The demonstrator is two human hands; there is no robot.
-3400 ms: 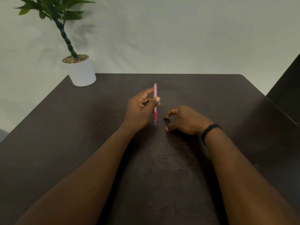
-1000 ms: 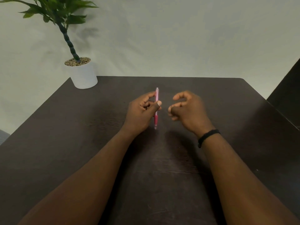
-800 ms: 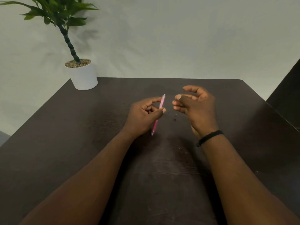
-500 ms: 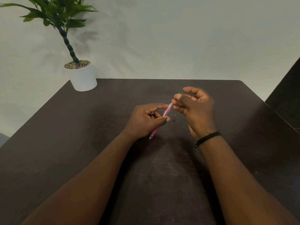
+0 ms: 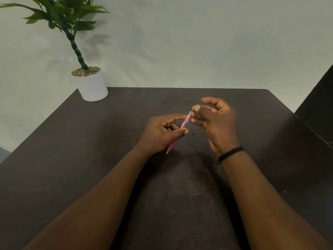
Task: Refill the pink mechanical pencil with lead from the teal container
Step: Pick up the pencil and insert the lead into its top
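Note:
My left hand (image 5: 162, 134) grips the pink mechanical pencil (image 5: 184, 123), tilted with its tip down near the table and its open top end pointing up to the right. My right hand (image 5: 216, 121) pinches a thin dark lead (image 5: 192, 112) between thumb and forefinger, its end right at the pencil's top opening. A small pinkish cap (image 5: 194, 131) lies on the dark table (image 5: 90, 159) between my hands. No teal container is in view.
A white pot (image 5: 92, 85) with a green plant stands on the table's far left corner. A dark piece of furniture (image 5: 319, 105) rises past the right edge. A black band circles my right wrist.
My left hand tilted the pencil from upright so its top leans right. My right hand lifted off the table and brought the pinched lead to the pencil's top end.

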